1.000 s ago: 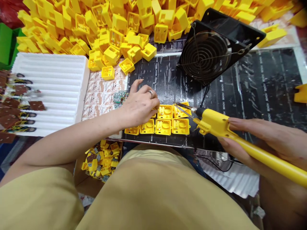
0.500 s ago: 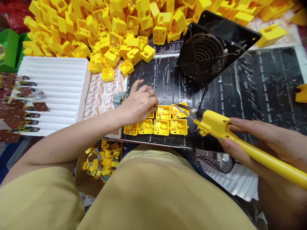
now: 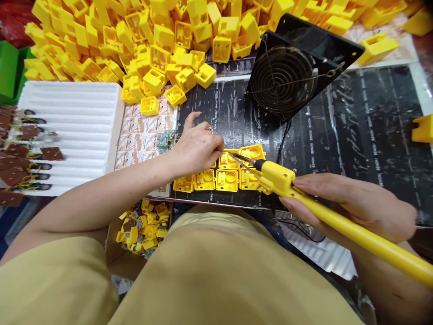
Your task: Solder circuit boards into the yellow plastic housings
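Observation:
My right hand (image 3: pixel 348 207) grips a yellow soldering iron (image 3: pixel 304 203). Its dark tip and a thin guide tube beside it point left, over the upper row of small open yellow plastic cases (image 3: pixel 227 179). My left hand (image 3: pixel 199 146), a ring on one finger, is bent down at the left part of that row with its fingers pinched close to the iron's tip. What those fingers hold, if anything, is hidden. Just left of the hand lies a small green circuit board (image 3: pixel 165 140) with thin wires.
A black fan (image 3: pixel 287 67) with a wire grille stands behind the cases. Yellow housings (image 3: pixel 152 54) are heaped along the back. To the left, a white ridged foam tray (image 3: pixel 77 122) carries brown boards (image 3: pixel 52 153). Below the bench edge sits a box (image 3: pixel 128 262) of yellow parts.
My right hand has brought the soldering iron to the left, so its tip is now close to my left fingers. The left hand stays nearly in place. The whole view has shifted slightly.

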A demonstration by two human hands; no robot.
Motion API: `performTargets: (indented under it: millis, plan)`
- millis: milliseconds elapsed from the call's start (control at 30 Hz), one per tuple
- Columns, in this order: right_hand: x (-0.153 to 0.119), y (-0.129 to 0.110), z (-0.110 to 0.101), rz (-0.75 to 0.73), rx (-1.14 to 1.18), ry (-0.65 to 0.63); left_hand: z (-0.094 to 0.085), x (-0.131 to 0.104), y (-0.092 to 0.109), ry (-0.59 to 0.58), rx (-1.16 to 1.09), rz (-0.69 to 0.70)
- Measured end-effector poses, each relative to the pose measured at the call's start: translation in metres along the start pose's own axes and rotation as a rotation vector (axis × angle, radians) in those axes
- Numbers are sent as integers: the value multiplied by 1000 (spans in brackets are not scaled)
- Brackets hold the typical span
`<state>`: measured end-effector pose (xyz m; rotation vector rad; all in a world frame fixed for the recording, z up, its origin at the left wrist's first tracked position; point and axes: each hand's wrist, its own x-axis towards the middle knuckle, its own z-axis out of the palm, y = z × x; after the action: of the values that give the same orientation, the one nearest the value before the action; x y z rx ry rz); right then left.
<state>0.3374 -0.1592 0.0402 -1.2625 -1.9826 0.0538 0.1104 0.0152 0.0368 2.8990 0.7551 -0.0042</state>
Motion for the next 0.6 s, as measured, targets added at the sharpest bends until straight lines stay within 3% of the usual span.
performTargets:
  millis: [233, 500, 600]
  plan:
    - [10, -4, 1, -21, 46, -47, 0, 3, -2, -12, -12, 17]
    - [21, -4, -7, -249, -71, -137, -2, 8, 1, -57, -10, 15]
    - [16, -7, -17, -105, -62, -133, -2, 10, 1, -51, -14, 17]
